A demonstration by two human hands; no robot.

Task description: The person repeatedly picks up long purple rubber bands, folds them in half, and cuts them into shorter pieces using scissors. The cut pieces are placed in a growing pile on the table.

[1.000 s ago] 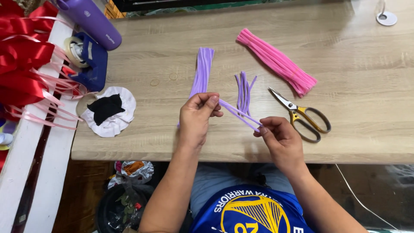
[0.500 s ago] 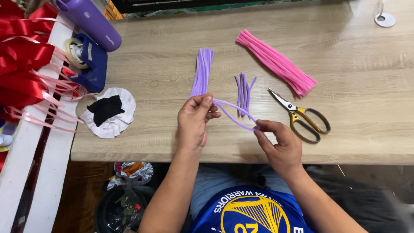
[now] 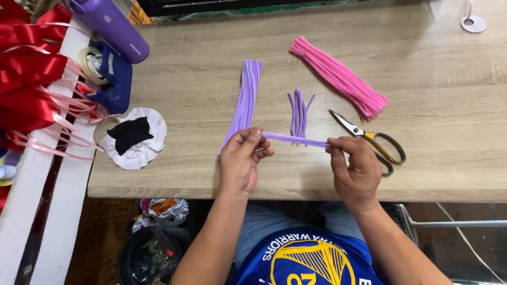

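Centrally, left hand (image 3: 240, 161) and right hand (image 3: 356, 169) each pinch an end of a straight fuzzy lilac pipe cleaner (image 3: 296, 139); yellow-handled steel scissors (image 3: 372, 140) lie at 3 o'clock.

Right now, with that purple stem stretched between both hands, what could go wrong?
The left hand and right hand pinch the purple pipe cleaner only at its ends, so it might slip free or kink. It hangs just over the short purple pieces, which a sweep could scatter. The open scissors lie close beside the right hand, blades toward it, risking a nick.
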